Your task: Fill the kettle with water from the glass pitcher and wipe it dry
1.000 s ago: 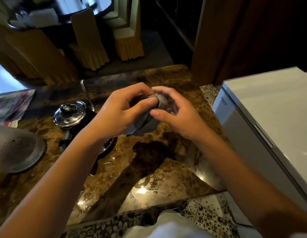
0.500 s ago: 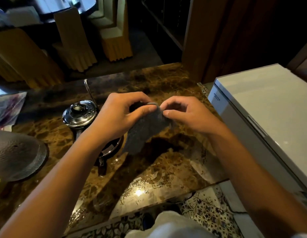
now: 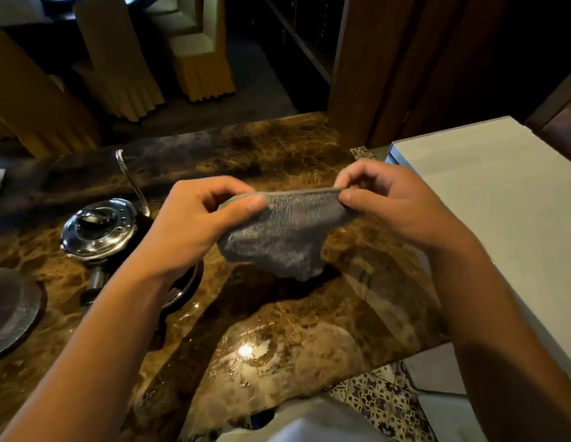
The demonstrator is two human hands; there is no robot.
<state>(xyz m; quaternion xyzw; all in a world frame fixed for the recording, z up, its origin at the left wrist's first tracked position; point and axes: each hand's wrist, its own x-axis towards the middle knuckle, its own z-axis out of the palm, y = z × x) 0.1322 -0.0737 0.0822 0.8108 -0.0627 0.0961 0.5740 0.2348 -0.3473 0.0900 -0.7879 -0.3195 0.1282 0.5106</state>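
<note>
Both hands, left (image 3: 195, 224) and right (image 3: 392, 205), pinch-grip a grey knitted cloth (image 3: 284, 234) spread above the bench; the lidded steel kettle (image 3: 99, 231) awaits wiping.

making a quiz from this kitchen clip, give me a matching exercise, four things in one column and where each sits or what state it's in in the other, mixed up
Things:
1. grey cloth
2. kettle lid
3. white cabinet
4. covered chairs

Places or states:
A. beyond the far edge of the marble counter
B. pinched between the left hand and the right hand, hanging above the counter
C. at the right side of the counter
D. shiny metal with small holes, on the left of the counter

Pairs: 1-B, 2-D, 3-C, 4-A
</note>
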